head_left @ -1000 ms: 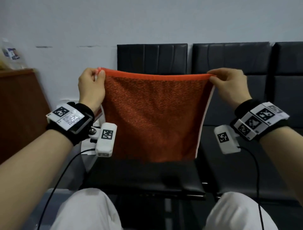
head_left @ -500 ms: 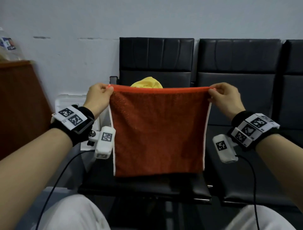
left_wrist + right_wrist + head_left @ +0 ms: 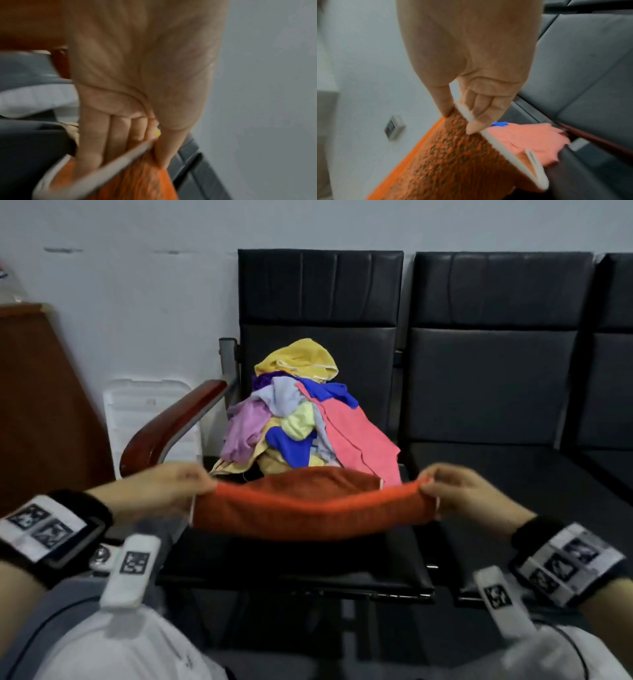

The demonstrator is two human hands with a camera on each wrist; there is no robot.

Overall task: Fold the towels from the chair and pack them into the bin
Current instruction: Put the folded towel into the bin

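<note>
Black chair (image 3: 383,563), heap of colourful towels (image 3: 301,419) on seat

Black padded seats (image 3: 496,378) line a pale grey wall (image 3: 137,268), beside a brown wooden cabinet (image 3: 37,405).

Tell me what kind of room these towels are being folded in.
Probably a waiting area or office lobby, not a home: a row of joined black padded seats against a plain wall, with a wooden counter or cabinet on the left. The towel pile sits on one seat.
</note>
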